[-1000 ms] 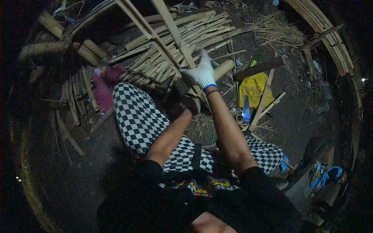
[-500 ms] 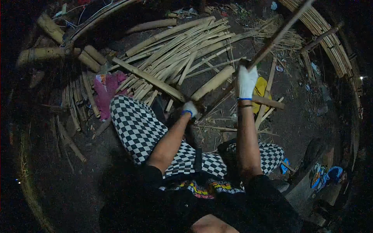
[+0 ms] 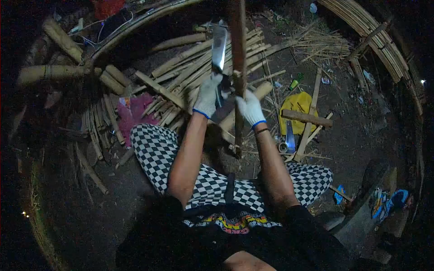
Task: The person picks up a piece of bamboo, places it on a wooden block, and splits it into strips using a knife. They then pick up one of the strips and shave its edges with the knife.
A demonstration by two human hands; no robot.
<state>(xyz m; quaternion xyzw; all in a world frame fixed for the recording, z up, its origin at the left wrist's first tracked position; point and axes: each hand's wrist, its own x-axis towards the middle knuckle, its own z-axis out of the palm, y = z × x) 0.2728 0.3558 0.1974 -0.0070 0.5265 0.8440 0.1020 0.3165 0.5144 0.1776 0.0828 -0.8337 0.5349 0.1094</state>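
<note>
A wide-bladed knife [image 3: 219,47] points away from me with its blade lit up. My left hand [image 3: 209,95], in a white glove with a blue cuff, is closed around its handle, which is mostly hidden. Just to the right, my right hand [image 3: 250,107], gloved the same way, grips a long brown bamboo strip [image 3: 238,54]. This strip runs from the top edge of the view down between my knees. Below and behind the hands lies a thick bamboo piece [image 3: 229,123], partly covered by the strip.
Many split bamboo strips [image 3: 187,67] are heaped ahead. A yellow cloth [image 3: 296,106] lies to the right under crossed wood pieces, near another blade [image 3: 290,137]. Cut bamboo poles [image 3: 49,74] and a pink cloth [image 3: 131,110] are on the left. A curved slatted bamboo frame [image 3: 370,36] stands at the upper right.
My right hand has come down and left, swinging the strip from a slant to nearly upright. My left hand has risen from near the bamboo, and the knife blade now shows above it.
</note>
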